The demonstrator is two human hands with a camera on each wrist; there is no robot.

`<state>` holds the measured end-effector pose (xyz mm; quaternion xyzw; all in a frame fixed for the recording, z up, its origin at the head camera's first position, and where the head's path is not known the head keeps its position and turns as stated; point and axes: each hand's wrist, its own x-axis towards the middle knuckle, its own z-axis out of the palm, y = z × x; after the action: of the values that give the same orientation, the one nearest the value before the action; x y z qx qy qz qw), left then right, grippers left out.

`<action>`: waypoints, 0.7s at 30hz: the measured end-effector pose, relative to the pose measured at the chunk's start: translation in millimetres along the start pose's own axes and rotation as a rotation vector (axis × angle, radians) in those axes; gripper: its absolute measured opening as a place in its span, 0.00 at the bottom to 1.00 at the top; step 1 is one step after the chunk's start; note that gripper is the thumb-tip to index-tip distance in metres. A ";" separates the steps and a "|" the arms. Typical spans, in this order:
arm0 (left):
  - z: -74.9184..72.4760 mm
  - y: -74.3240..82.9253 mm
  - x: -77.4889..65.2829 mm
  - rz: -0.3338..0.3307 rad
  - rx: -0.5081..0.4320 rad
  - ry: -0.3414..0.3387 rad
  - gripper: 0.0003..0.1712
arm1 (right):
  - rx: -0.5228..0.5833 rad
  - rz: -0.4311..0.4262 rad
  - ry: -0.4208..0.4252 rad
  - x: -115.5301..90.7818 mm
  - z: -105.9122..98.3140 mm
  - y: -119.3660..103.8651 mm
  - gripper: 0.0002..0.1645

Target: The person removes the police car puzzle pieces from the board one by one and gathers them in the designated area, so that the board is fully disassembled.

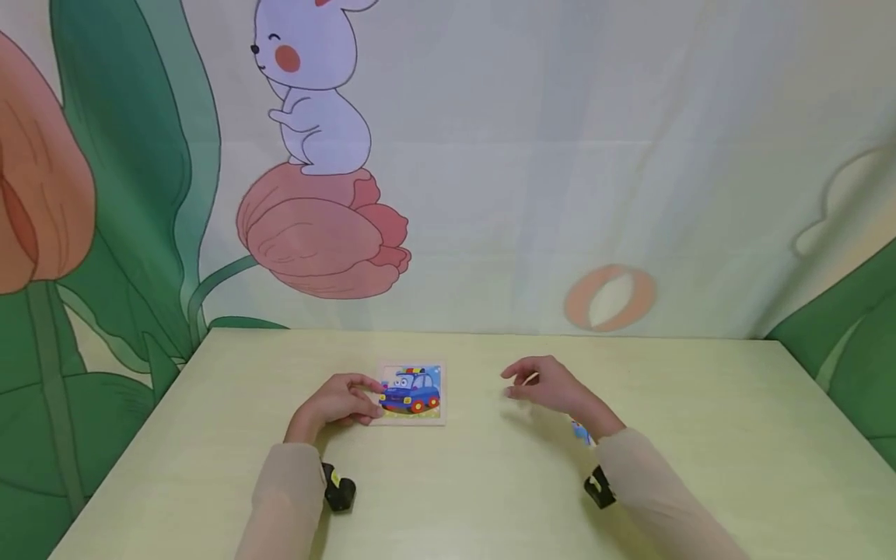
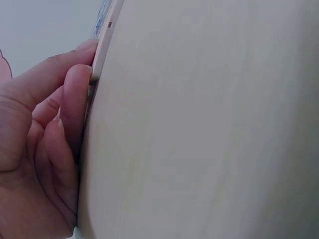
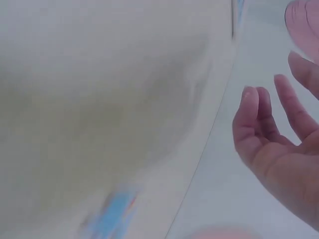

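A small square picture board (image 1: 411,395) with a blue cartoon police car lies flat on the table, a pale patch at its upper left. My left hand (image 1: 343,400) holds its left side, with thumb and a finger at the edge. In the left wrist view those fingertips meet the pale rim of the board (image 2: 105,42). To the right of the board, my right hand (image 1: 542,383) hovers over the table with loosely bent fingers and nothing between them. A small blue printed piece (image 1: 582,432) lies beneath the right wrist, partly hidden by it; the right wrist view shows this piece (image 3: 114,214) blurred.
The pale yellow table (image 1: 476,498) runs back to a printed curtain (image 1: 490,155) with a rabbit and tulips. Black wrist devices (image 1: 339,488) sit below both sleeves, close over the tabletop.
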<state>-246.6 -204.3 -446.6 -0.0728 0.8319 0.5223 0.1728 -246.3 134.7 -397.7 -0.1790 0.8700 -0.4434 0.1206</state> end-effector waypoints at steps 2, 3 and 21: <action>-0.2 1.0 -0.5 0.009 0.002 -0.003 0.20 | 0.003 0.002 -0.022 14.4 12.2 -11.2 0.17; -0.2 1.2 -0.8 0.011 -0.004 -0.005 0.20 | -0.001 -0.003 -0.033 21.3 18.3 -15.9 0.17; 1.0 2.4 -3.7 0.035 -0.025 -0.011 0.19 | -0.018 -0.003 -0.070 101.7 94.0 -47.6 0.14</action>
<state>-243.6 -202.6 -443.6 -0.0575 0.8255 0.5360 0.1671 -294.1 -2.2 -418.4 -0.1966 0.8689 -0.4292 0.1488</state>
